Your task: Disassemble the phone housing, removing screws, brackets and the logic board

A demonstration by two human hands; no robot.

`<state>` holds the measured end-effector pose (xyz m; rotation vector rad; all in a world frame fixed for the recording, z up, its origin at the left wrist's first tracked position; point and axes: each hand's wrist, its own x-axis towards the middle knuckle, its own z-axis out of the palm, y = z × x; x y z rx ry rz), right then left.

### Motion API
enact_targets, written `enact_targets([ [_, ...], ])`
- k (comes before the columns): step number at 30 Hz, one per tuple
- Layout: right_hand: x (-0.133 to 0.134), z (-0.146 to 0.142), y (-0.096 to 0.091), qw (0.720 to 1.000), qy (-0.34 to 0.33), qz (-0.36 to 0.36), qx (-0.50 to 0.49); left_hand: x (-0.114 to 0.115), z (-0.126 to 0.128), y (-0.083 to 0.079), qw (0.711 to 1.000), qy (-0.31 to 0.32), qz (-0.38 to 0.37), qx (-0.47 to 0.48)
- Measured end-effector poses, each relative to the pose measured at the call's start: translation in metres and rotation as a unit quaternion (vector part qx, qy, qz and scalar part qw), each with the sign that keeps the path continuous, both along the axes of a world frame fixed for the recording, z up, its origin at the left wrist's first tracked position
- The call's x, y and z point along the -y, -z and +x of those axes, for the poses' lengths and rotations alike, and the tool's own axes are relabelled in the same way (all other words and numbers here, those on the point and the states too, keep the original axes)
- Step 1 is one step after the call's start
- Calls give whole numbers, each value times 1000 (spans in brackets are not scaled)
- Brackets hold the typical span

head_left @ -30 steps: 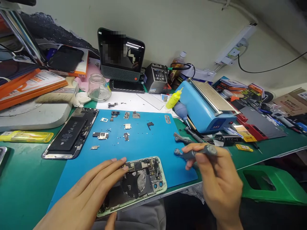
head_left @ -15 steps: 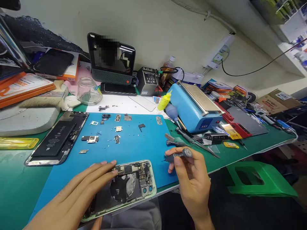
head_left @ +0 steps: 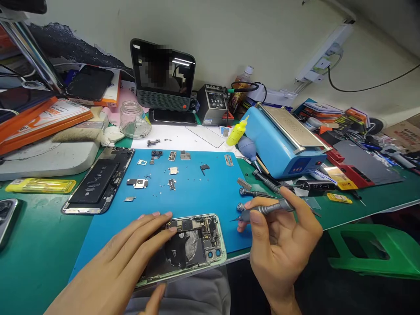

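An opened phone body (head_left: 193, 247) with its board exposed lies at the near edge of the blue mat (head_left: 197, 192). My left hand (head_left: 121, 262) rests flat on it, fingers stretched out, fingertips on the board's upper left. My right hand (head_left: 282, 245) is closed round a grey screwdriver (head_left: 265, 209), held level with its tip pointing left, just right of the phone. Several small brackets and screws (head_left: 170, 175) lie spread over the mat's far half.
A second opened phone with its battery (head_left: 98, 180) lies left of the mat. More screwdrivers (head_left: 259, 192) and a blue heating machine (head_left: 282, 140) sit to the right. A glass jar (head_left: 134, 120), a small screen and a soldering station stand behind. A green stool (head_left: 374, 251) is below.
The view swung right and then back. My right hand turned the screwdriver in its fingers and brought it a little nearer the phone. The left hand stayed on the phone.
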<state>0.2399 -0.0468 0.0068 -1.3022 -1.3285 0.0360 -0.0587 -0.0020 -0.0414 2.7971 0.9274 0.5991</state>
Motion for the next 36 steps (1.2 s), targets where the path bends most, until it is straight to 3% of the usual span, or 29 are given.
enact_targets([
  [6,-12,-15,-2,998,-46,-32,-20,0,0,-4,1000,-8,1,1],
  [10,-12,-13,3,998,-41,-36,-24,1,5,-7,1000,-21,-12,10],
  [20,-10,-10,6,998,-29,-53,-19,-9,38,-37,996,-49,-61,53],
  [30,-7,-9,7,996,-46,-72,19,7,16,-22,997,-57,-35,29],
  [36,-10,-9,7,996,-66,-66,2,5,13,-24,999,-32,-18,0],
])
